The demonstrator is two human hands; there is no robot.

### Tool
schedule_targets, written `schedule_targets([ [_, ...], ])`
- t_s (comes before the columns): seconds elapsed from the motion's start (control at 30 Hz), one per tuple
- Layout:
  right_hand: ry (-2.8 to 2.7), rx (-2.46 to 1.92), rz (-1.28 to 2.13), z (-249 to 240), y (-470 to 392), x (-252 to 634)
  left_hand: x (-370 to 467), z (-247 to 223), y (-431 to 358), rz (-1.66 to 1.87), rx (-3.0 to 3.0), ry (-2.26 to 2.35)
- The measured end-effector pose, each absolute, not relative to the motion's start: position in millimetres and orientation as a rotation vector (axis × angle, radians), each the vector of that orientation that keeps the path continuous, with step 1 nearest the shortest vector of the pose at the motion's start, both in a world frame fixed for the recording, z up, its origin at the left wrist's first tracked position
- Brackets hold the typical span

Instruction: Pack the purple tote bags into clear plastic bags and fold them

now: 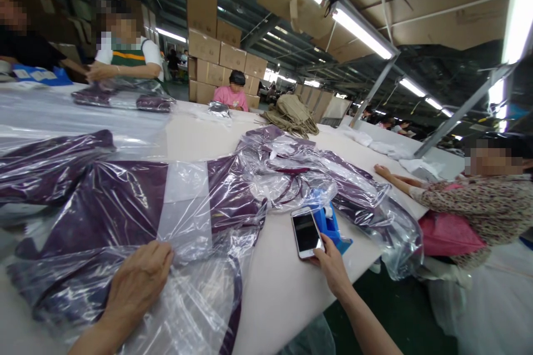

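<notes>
A purple garment in clear plastic (120,199) lies before me on the white table, with a pale sheet (185,199) across its middle. My left hand (141,277) rests on the lower part of the plastic, its fingers bent together at the film; whether they pinch it is hidden. In my right hand (331,260) is a white phone (307,232) with a dark screen, held by its lower right corner over the table. A blue tape dispenser (328,222) stands just behind the phone.
More bagged purple garments (353,183) lie at the back and right. Olive cloth (291,113) is heaped at the far edge. A person (474,216) sits at the right; others work across the table (187,133). Cartons (208,55) are stacked behind.
</notes>
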State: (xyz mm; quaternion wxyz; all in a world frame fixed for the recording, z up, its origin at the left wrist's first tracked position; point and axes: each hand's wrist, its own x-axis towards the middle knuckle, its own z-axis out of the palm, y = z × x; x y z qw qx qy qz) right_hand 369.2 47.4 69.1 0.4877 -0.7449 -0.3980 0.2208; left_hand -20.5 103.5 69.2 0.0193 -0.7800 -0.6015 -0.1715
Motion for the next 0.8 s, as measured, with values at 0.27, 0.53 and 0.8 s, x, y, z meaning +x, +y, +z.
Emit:
schedule_targets([
  [0.27, -0.756, -1.617, 0.853, 75.2, 43.2, 366.2, -22.1, 65.6, 103.5, -0.515, -2.423, -1.823],
  [0.53, -0.707, -1.593, 0.869, 80.1, 41.1, 365.7, -22.0, 63.2, 103.7, -0.441, -2.417, -1.836],
  [0.8, -0.799, -1.676, 0.827, 76.1, 39.9, 368.1, -22.3, 61.7, 104.1, -0.437, -2.434, -1.832],
])
